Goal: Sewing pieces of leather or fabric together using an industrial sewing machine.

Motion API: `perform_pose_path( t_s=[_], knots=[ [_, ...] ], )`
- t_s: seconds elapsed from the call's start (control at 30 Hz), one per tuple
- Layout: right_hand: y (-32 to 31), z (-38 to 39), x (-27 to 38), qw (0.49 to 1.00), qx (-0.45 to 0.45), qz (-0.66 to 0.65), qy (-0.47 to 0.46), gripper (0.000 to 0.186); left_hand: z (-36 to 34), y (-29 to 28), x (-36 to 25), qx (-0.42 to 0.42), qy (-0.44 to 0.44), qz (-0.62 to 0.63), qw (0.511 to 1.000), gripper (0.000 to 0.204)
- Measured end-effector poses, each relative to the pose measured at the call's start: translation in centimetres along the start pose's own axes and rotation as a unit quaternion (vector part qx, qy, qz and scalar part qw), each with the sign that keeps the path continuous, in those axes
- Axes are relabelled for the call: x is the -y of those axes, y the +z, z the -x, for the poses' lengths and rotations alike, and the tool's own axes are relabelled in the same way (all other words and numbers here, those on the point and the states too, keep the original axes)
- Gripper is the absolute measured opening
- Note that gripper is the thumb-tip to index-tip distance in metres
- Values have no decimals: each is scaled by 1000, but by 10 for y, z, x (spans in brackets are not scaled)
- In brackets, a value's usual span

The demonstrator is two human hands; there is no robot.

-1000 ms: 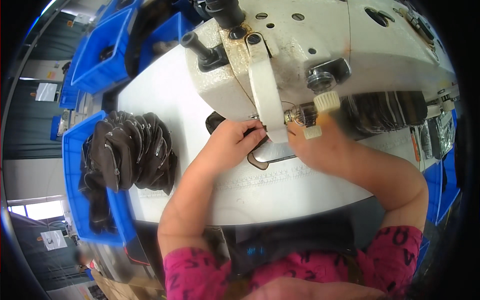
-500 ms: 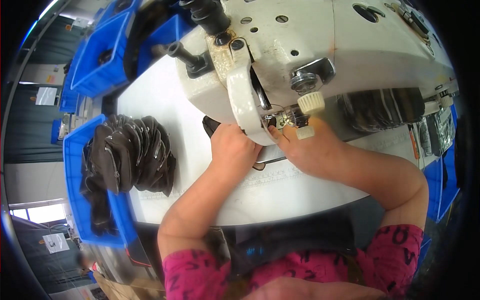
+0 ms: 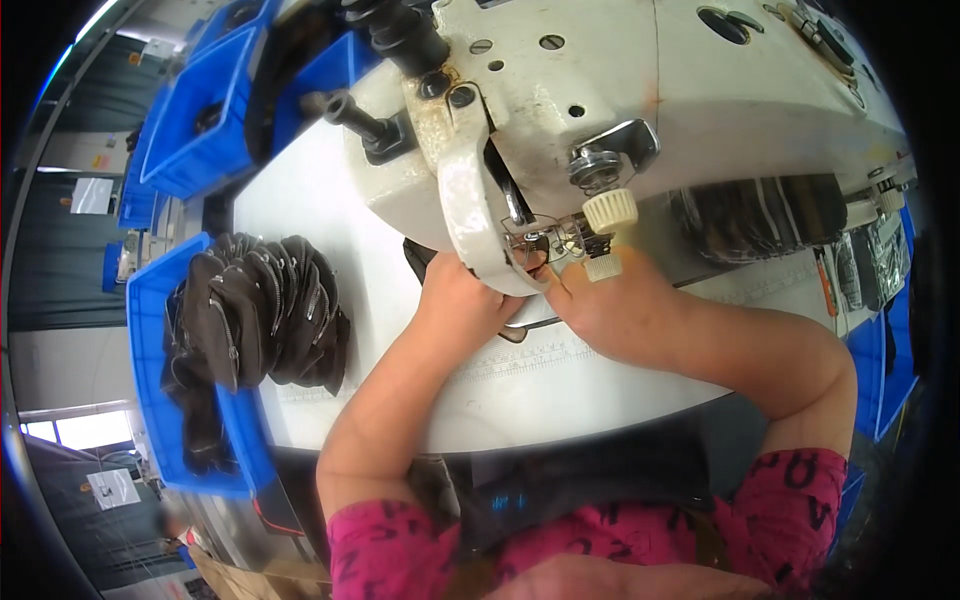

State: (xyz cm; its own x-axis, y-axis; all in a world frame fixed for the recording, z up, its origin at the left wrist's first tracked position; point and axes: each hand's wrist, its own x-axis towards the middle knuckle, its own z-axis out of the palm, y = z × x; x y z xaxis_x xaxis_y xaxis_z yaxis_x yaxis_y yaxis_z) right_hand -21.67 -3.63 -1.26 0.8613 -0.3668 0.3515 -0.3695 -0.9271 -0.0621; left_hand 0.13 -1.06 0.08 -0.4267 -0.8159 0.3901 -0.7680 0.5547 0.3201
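Note:
A white sewing machine (image 3: 560, 90) stands over the white table, its needle area (image 3: 535, 240) partly covered by a curved guard (image 3: 468, 215). My left hand (image 3: 460, 300) lies left of the needle with its fingers curled in on a dark fabric piece (image 3: 418, 258). Across from it, my right hand (image 3: 612, 308) is closed close to the needle, thumb and fingers bunched on the same work. The guard and the thread-tension knobs hide part of the fingers. A small edge of the fabric shows between the hands.
To the left, a pile of dark zippered pouches (image 3: 265, 310) overhangs a blue bin (image 3: 150, 370). More dark zippered pieces (image 3: 765, 215) lie behind my right forearm. A ruler strip (image 3: 540, 360) runs along the table's front. Other blue bins (image 3: 200, 125) stand at the far left.
The machine head appears slightly further left in the picture. My fingertips beside the needle have shifted a little, and both hands remain at the fabric. The pouch pile looks the same.

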Motion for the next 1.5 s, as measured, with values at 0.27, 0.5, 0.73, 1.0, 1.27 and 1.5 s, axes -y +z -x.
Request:
perform_pose_path(
  t_s=[0.27, 0.5, 0.73, 1.0, 1.27, 1.5],
  knots=[
    [-1, 0, 0, 1000, 4, 2, -6, 16, 0, -3, 0, 26, 9, -25, 999, 31],
    [-4, -1, 1, 1000, 21, -6, -15, 35, 6, 0, -1, 30, 14, -60, 998, 30],
    [-3, -1, 2, 999, 31, -15, -1, 50, 7, 9, -10, 22, -12, -101, 995, 28],
    [-1, 0, -2, 1000, 29, 12, -2, 50, 2, 6, -20, 12, -54, -85, 995, 25],
    [11, 3, -4, 1000, 14, 10, 2, 49, 4, 2, -11, 30, -68, -27, 997, 16],
    [11, 0, -5, 1000, 9, -14, 6, 49, 6, -4, -8, 77, -31, -80, 993, 27]
  ],
)
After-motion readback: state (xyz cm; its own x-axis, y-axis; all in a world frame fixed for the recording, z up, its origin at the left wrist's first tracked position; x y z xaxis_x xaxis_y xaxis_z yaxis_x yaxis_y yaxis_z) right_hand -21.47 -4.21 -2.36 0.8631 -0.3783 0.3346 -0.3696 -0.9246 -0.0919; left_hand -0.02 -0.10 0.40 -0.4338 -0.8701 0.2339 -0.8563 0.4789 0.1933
